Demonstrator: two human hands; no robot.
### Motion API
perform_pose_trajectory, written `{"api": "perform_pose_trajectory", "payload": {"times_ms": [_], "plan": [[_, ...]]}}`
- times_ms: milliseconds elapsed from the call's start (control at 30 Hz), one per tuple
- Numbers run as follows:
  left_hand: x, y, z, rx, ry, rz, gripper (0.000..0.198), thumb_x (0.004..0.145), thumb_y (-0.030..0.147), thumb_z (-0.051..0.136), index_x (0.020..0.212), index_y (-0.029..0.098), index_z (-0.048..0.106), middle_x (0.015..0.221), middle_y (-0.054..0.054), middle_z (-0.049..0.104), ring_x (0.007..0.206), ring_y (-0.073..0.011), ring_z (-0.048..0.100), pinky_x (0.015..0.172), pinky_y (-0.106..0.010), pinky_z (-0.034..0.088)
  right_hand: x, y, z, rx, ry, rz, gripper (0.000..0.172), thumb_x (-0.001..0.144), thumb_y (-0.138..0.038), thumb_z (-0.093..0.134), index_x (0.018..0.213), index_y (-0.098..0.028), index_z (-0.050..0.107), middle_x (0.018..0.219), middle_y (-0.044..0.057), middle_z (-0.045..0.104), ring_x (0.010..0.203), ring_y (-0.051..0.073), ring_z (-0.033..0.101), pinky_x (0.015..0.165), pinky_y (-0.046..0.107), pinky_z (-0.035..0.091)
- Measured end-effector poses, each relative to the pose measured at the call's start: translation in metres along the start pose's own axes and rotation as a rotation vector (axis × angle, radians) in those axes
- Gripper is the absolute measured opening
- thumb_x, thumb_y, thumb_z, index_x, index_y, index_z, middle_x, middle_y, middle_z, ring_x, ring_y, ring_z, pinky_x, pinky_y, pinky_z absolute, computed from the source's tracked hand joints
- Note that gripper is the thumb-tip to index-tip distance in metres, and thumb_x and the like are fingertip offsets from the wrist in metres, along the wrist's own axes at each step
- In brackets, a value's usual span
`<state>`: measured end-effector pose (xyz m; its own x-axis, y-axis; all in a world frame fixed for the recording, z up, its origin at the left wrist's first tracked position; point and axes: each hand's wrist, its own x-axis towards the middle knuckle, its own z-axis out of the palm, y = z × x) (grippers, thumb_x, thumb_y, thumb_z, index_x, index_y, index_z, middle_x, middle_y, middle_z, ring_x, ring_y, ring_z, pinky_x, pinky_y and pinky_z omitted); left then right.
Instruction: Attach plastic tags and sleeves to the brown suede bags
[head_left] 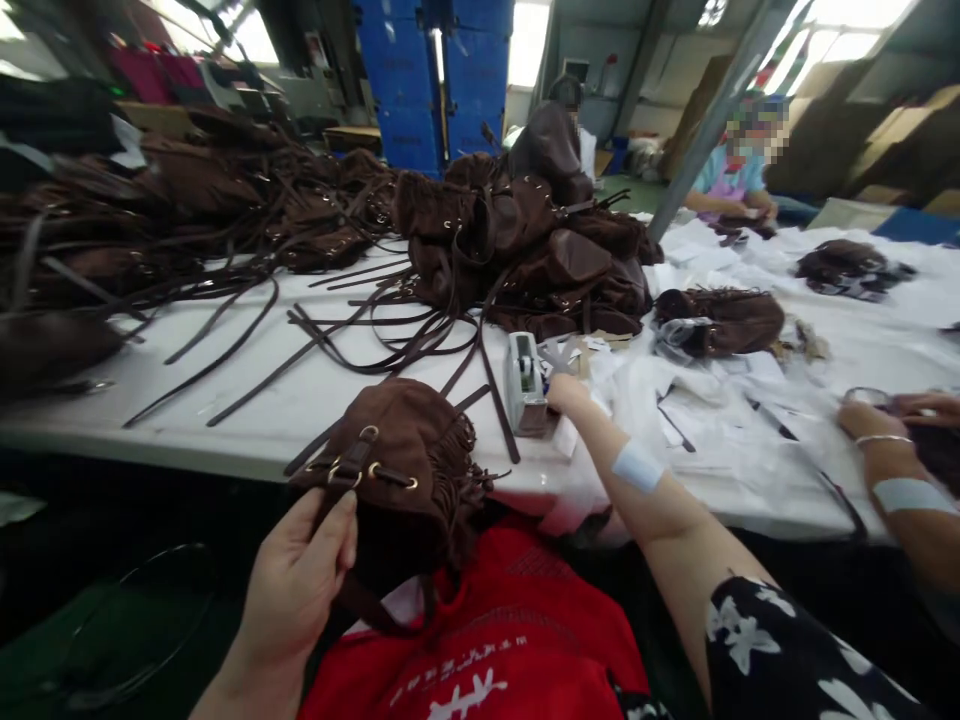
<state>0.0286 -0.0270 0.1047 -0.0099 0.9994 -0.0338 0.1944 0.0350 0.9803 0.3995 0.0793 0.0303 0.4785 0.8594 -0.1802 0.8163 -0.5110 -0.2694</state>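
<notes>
My left hand is closed on a small brown drawstring bag, thumb and fingers pinching it by a strap at a gold ring. The bag has gold eyelets and a fringe on its right side, and it hangs at the table's front edge above my red apron. My right hand reaches across the table, just beside a grey tape dispenser. White and grey paper scraps lie around its far side. The fingers of that hand are mostly hidden, so whether they hold anything does not show.
Brown bags are heaped in a pile behind the dispenser and in another at left, their long straps trailing over the white table. Wrapped bags and white paper lie at right. A co-worker's hand is at far right.
</notes>
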Motion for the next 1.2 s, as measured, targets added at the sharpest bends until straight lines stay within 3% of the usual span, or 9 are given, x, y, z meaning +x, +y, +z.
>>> {"api": "perform_pose_trajectory", "payload": {"times_ms": [200, 333, 367, 433, 533, 667, 733, 867, 1200], "plan": [[-0.005, 0.031, -0.024, 0.521, -0.054, 0.455, 0.028, 0.091, 0.031, 0.052, 0.064, 0.021, 0.055, 0.047, 0.003, 0.053, 0.043, -0.0113, 0.049, 0.046, -0.022, 0.038, 0.002, 0.016, -0.031, 0.076, 0.020, -0.091, 0.015, 0.082, -0.019, 0.057, 0.075, -0.011, 0.066, 0.076, 0.017, 0.069, 0.079, 0.028, 0.066, 0.072, 0.038, 0.048], [-0.002, 0.040, -0.013, 0.795, -0.197, 0.638, 0.024, 0.093, 0.029, 0.048, 0.073, 0.020, 0.058, 0.062, -0.002, 0.065, 0.056, -0.0164, 0.062, 0.053, -0.026, 0.042, -0.058, 0.008, -0.052, 0.502, 0.252, -0.311, 0.019, 0.089, -0.032, 0.050, 0.083, -0.017, 0.060, 0.079, 0.009, 0.066, 0.074, 0.022, 0.062, 0.071, 0.035, 0.048], [-0.001, 0.039, -0.008, 0.835, -0.238, 0.667, 0.024, 0.094, 0.029, 0.047, 0.074, 0.019, 0.058, 0.064, -0.002, 0.066, 0.058, -0.0173, 0.063, 0.054, -0.026, 0.042, -0.081, 0.000, -0.052, 0.649, 0.202, -0.409, 0.021, 0.092, -0.034, 0.047, 0.086, -0.017, 0.059, 0.081, 0.008, 0.066, 0.074, 0.020, 0.062, 0.071, 0.033, 0.049], [0.002, 0.035, 0.001, 0.888, -0.288, 0.712, 0.026, 0.095, 0.029, 0.046, 0.074, 0.019, 0.057, 0.063, -0.002, 0.065, 0.056, -0.0179, 0.063, 0.052, -0.027, 0.040, -0.127, -0.018, -0.043, 0.890, -0.075, -0.586, 0.024, 0.097, -0.038, 0.041, 0.097, -0.018, 0.055, 0.079, 0.005, 0.065, 0.067, 0.016, 0.060, 0.065, 0.029, 0.049], [0.005, 0.026, 0.010, 0.935, -0.306, 0.745, 0.027, 0.095, 0.029, 0.048, 0.071, 0.019, 0.055, 0.059, -0.001, 0.062, 0.051, -0.0172, 0.060, 0.050, -0.027, 0.038, -0.176, -0.043, -0.021, 1.016, -0.314, -0.686, 0.024, 0.099, -0.036, 0.040, 0.113, -0.021, 0.054, 0.072, -0.001, 0.059, 0.060, 0.012, 0.054, 0.060, 0.025, 0.045], [0.003, 0.020, 0.014, 0.995, -0.351, 0.756, 0.027, 0.095, 0.029, 0.048, 0.072, 0.019, 0.055, 0.057, 0.000, 0.062, 0.049, -0.0173, 0.060, 0.049, -0.027, 0.038, -0.194, -0.051, -0.003, 1.101, -0.261, -0.636, 0.023, 0.097, -0.033, 0.046, 0.110, -0.021, 0.059, 0.088, 0.001, 0.062, 0.078, 0.014, 0.056, 0.072, 0.026, 0.044], [0.001, 0.018, 0.014, 1.028, -0.375, 0.773, 0.027, 0.096, 0.029, 0.047, 0.073, 0.020, 0.056, 0.056, 0.000, 0.062, 0.049, -0.0180, 0.061, 0.049, -0.028, 0.037, -0.194, -0.051, -0.002, 1.116, -0.242, -0.569, 0.030, 0.098, -0.040, 0.043, 0.090, -0.018, 0.062, 0.079, 0.001, 0.060, 0.075, 0.014, 0.054, 0.068, 0.025, 0.041], [-0.002, 0.017, 0.016, 1.065, -0.379, 0.787, 0.026, 0.096, 0.029, 0.047, 0.074, 0.019, 0.058, 0.056, 0.000, 0.063, 0.048, -0.0189, 0.061, 0.049, -0.029, 0.037, -0.194, -0.057, -0.003, 1.058, -0.264, -0.510, 0.053, 0.097, -0.054, 0.034, 0.060, -0.018, 0.048, 0.057, -0.002, 0.045, 0.057, 0.012, 0.044, 0.055, 0.025, 0.032], [-0.003, 0.016, 0.018, 1.073, -0.399, 0.819, 0.026, 0.096, 0.029, 0.047, 0.075, 0.020, 0.060, 0.054, 0.000, 0.062, 0.046, -0.0193, 0.060, 0.048, -0.031, 0.036, -0.197, -0.075, 0.005, 0.877, -0.303, -0.447, 0.049, 0.096, -0.043, 0.033, 0.055, -0.018, 0.043, 0.052, -0.001, 0.043, 0.052, 0.011, 0.038, 0.052, 0.026, 0.022]]}}
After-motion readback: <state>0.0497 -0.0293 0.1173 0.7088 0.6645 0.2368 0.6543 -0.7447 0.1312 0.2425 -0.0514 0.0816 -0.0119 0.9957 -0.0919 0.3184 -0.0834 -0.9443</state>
